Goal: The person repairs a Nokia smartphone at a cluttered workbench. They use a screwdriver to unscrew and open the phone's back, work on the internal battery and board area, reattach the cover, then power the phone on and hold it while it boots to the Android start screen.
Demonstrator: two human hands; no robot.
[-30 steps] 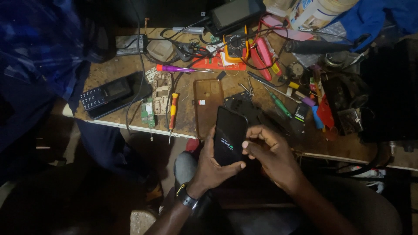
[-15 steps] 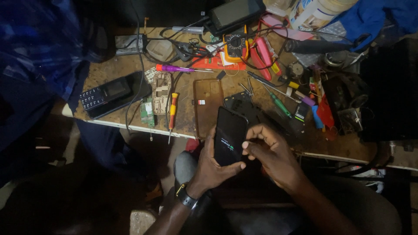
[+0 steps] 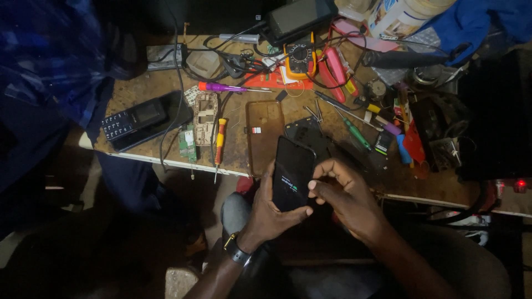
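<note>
The left hand [image 3: 270, 213] grasps a black smartphone [image 3: 292, 173] from below and from the left side, with the thumb along its left edge and the fingertips under its lower end; the phone is lifted in the air, just in front of the near edge of the workbench [image 3: 144, 91], and its dark screen shows a small light mark. The right hand [image 3: 348, 194] is half curled beside the phone; its thumb touches the right edge of the phone, and it grips nothing else. A dark wristband [image 3: 237, 252] sits on the left wrist.

On the workbench, just behind the phone, lies a clear phone case [image 3: 265, 135]; left of it are a red-handled screwdriver [image 3: 220, 145] and a bare phone frame [image 3: 205, 111]; near the left edge rests a black keypad phone [image 3: 133, 119]. At the far edge stands a yellow multimeter [image 3: 300, 58]; a green-handled screwdriver [image 3: 354, 132] lies toward the right side.
</note>
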